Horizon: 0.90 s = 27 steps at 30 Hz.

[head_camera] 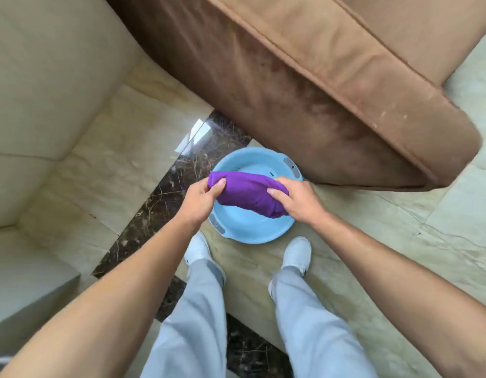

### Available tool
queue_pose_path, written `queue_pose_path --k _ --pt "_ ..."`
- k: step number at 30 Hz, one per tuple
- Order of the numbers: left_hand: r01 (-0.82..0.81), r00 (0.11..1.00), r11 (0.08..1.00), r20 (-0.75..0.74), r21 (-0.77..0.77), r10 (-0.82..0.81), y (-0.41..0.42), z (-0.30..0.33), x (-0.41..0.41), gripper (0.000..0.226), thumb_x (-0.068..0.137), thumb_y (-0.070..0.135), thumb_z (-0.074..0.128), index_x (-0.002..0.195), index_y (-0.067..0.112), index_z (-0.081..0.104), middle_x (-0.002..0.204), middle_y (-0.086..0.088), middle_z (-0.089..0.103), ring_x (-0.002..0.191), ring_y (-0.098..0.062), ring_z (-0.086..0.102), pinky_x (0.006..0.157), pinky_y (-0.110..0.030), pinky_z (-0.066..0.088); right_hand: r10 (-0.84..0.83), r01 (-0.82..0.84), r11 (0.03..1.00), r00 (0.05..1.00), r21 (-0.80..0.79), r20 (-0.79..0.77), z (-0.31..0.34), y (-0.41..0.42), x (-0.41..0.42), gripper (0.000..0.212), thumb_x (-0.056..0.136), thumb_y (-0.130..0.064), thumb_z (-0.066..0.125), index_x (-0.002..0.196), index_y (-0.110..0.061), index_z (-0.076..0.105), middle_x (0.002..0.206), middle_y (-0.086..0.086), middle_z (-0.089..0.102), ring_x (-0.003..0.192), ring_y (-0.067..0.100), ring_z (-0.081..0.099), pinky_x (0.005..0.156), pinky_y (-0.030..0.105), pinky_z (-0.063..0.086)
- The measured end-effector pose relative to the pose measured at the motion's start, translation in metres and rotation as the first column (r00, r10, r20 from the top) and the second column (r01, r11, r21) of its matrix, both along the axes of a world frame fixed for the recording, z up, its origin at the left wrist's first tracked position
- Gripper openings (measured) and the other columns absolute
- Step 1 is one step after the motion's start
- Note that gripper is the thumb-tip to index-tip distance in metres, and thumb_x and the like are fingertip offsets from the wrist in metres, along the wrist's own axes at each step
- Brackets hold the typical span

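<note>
Left hand (202, 196): curling round the left end of the purple cloth (247, 193), thumb pressing on top.
Purple cloth: hanging rolled between both hands, long axis running left to right.
Right hand (296, 199): gripping the right end, fingers wrapping over it; neither hand is reaching further.
Blue basin (252, 237): sitting on the floor (373, 241) directly beneath the cloth.
Room: brown sofa (318, 105) crowding the basin's far right edge; floor lying open at right.
</note>
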<state>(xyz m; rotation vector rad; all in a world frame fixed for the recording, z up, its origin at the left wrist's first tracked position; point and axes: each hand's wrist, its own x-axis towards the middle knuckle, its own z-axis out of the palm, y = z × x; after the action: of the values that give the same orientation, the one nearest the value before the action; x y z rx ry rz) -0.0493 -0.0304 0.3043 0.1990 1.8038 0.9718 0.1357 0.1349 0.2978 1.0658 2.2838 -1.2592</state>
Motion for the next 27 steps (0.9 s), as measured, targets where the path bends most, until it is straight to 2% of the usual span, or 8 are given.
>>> queue_pose_path --k 3,5,9,13,19,22,25,27 --pt "0.022 0.999 0.993 0.034 -0.117 -0.018 -0.009 -0.094 0.027 0.018 0.1 0.018 0.056 0.108 0.013 0.072 0.111 -0.016 0.073 0.105 -0.025 0.068 0.101 -0.043 0.051 0.068 -0.063 0.997 0.991 -0.044 0.118 -0.087 0.001 0.014 0.028 0.1 -0.035 0.059 0.093 -0.008 0.064 0.09 0.014 0.071 0.092 0.036 0.066 0.084 0.047 0.05" --pt "0.065 0.998 0.968 -0.005 -0.244 -0.069 -0.007 -0.137 0.035 0.027 0.1 0.023 0.056 0.111 0.003 0.07 0.112 -0.023 0.072 0.108 -0.033 0.067 0.1 -0.048 0.05 0.151 -0.146 0.988 0.973 -0.039 0.172 -0.127 0.004 0.015 0.033 0.1 -0.044 0.056 0.085 -0.014 0.057 0.093 0.016 0.071 0.094 0.037 0.065 0.081 0.044 0.05" --pt "0.115 0.981 0.907 -0.094 -0.405 -0.167 0.014 -0.219 0.04 0.035 0.101 0.031 0.052 0.118 0.003 0.066 0.12 -0.023 0.068 0.116 -0.037 0.061 0.097 -0.038 0.045 0.252 -0.26 0.966 0.916 -0.017 0.312 -0.213 0.007 0.007 0.048 0.101 -0.059 0.042 0.082 -0.017 0.053 0.1 0.017 0.069 0.097 0.038 0.062 0.076 0.04 0.043" --pt "0.252 0.931 0.789 -0.083 -0.56 -0.356 0.025 -0.276 0.04 0.04 0.101 0.04 0.045 0.125 0.011 0.061 0.129 -0.023 0.063 0.121 -0.041 0.056 0.098 -0.04 0.043 0.259 -0.29 0.957 0.88 0.019 0.398 -0.275 0.008 0.006 0.053 0.101 -0.062 0.039 0.078 -0.015 0.05 0.1 0.018 0.067 0.099 0.038 0.062 0.073 0.038 0.039" --pt "0.189 0.935 0.813 -0.153 -0.551 -0.321 0.04 -0.317 0.042 0.033 0.1 0.041 0.045 0.113 0.016 0.062 0.123 -0.018 0.065 0.115 -0.039 0.059 0.084 -0.037 0.039 0.293 -0.388 0.911 0.848 0.141 0.442 -0.313 0.014 0.001 0.057 0.101 -0.06 0.041 0.079 -0.01 0.057 0.088 0.013 0.062 0.095 0.038 0.063 0.071 0.039 0.041" --pt "0.088 0.907 0.825 -0.297 -0.559 -0.298 0.046 -0.322 0.04 0.033 0.099 0.042 0.044 0.116 0.016 0.057 0.121 -0.021 0.064 0.113 -0.044 0.059 0.089 -0.043 0.044 0.236 -0.351 0.874 0.911 0.337 0.337 -0.322 0.015 -0.006 0.049 0.1 -0.053 0.05 0.1 -0.007 0.066 0.103 0.016 0.067 0.104 0.036 0.06 0.078 0.043 0.046" --pt "0.075 0.837 0.86 -0.437 -0.504 -0.329 0.049 -0.321 0.037 0.042 0.096 0.037 0.053 0.132 0.017 0.046 0.129 -0.021 0.057 0.117 -0.044 0.055 0.092 -0.049 0.044 0.101 -0.204 0.857 0.967 0.472 0.235 -0.325 0.006 -0.017 0.04 0.096 -0.045 0.058 0.116 -0.01 0.061 0.118 0.013 0.062 0.113 0.035 0.056 0.084 0.047 0.05" --pt "0.264 0.655 0.817 -0.526 -0.513 -0.542 0.042 -0.316 0.042 0.073 0.087 0.036 0.067 0.147 0.015 0.032 0.142 -0.02 0.046 0.125 -0.042 0.049 0.097 -0.051 0.041 0.033 -0.134 0.839 0.98 0.528 0.196 -0.323 -0.007 -0.02 0.056 0.09 -0.041 0.064 0.137 -0.012 0.051 0.14 0.013 0.052 0.126 0.036 0.051 0.094 0.051 0.05"
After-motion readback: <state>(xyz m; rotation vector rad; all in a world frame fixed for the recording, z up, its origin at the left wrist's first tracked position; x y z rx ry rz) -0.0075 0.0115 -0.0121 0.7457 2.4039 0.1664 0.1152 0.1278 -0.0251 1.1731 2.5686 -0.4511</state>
